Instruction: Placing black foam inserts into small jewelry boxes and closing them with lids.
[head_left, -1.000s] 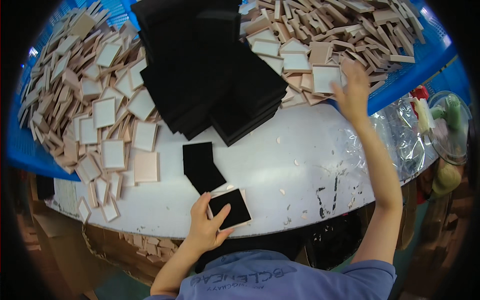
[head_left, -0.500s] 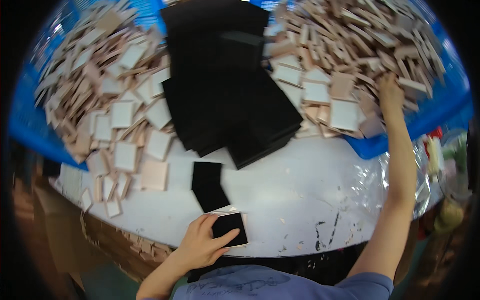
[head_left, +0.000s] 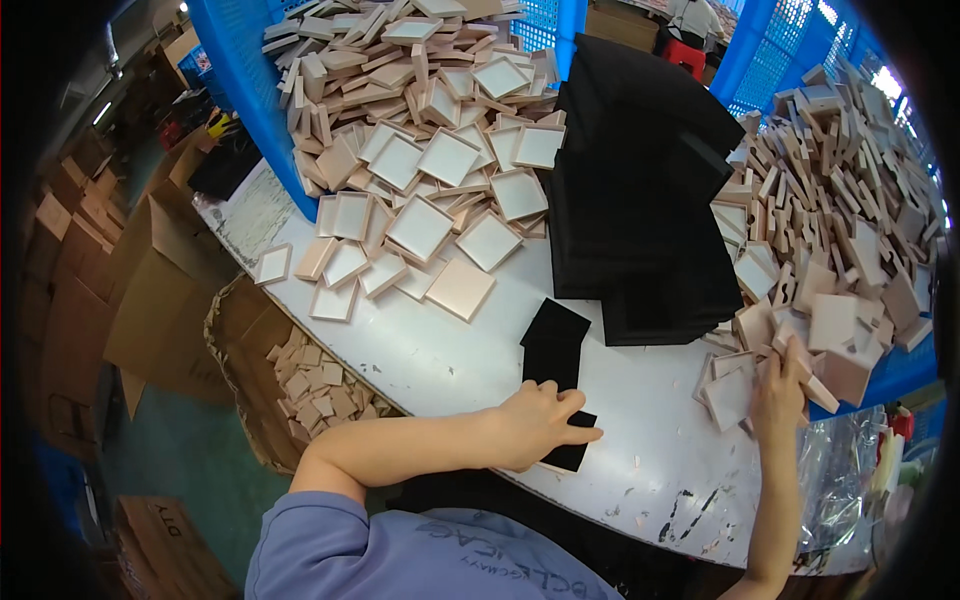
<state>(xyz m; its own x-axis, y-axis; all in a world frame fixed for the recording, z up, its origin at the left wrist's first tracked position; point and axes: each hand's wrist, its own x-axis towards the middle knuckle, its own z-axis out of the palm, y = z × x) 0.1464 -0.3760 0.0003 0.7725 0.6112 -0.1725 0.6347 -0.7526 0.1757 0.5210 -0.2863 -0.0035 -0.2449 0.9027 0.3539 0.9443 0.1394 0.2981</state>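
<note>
Near the table's front edge my left hand [head_left: 540,428] is closed over a shallow pink box part with a black square pad [head_left: 572,456] on it; the hand covers much of both. Two more black pads [head_left: 553,345] lie overlapping just beyond that hand. At the right pile, my right hand [head_left: 778,395] has its fingers closed on a small pink box part [head_left: 818,390], partly hidden among others. Beside this hand lie shallow white-lined box parts [head_left: 728,393]. Tall stacks of black pads [head_left: 645,230] stand at mid-table.
A heap of pink, white-lined box parts [head_left: 420,225] spills from a blue crate [head_left: 255,110] at the left. Another heap [head_left: 830,200] fills the right side. Clear plastic film [head_left: 840,470] lies at the right edge. Below the table's left, a carton [head_left: 270,330] holds more parts.
The view has turned to the left. My right hand has drawn back from deep in the right heap to its near edge, holding a box part. My left hand stays at the padded part.
</note>
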